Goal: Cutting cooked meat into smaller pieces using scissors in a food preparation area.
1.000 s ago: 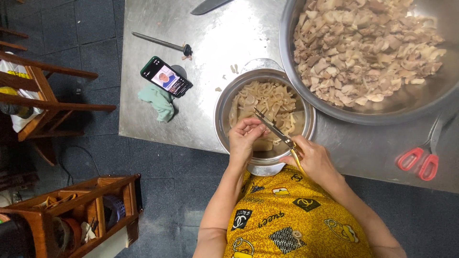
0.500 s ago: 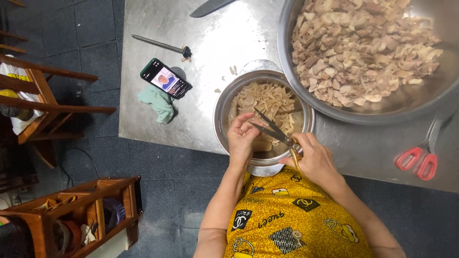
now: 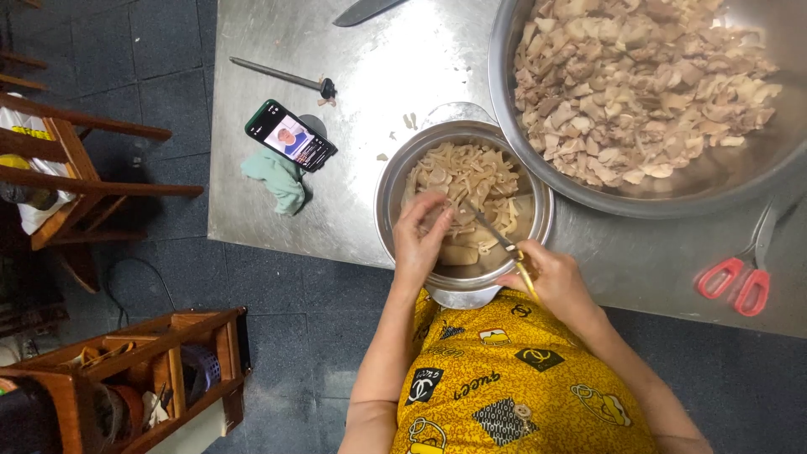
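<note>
A person in a yellow patterned top (image 3: 513, 387) stood at the near edge of a steel table (image 3: 336, 202), cutting pale strips of food over a small metal bowl (image 3: 395, 210). The left hand (image 3: 420, 240) reached into the bowl, fingers closed on one pale piece, while the right hand (image 3: 551, 282) was wrapped around the yellow handles of a pair of scissors (image 3: 496, 240) whose blades pointed at that piece. The step in hand appeared to be snipping; the next cut would call for keeping the fingertips clear of the blades. Left of the bowl, a phone (image 3: 290, 134) with a lit screen lay propped on a green cloth (image 3: 282, 181). Red-handled scissors (image 3: 740, 282) rested at the right. Farther off sat a large metal basin (image 3: 714, 181) heaped with chopped pale pieces, a thin metal rod (image 3: 277, 76) and a knife blade (image 3: 361, 10). No packages or signs showed.
</note>
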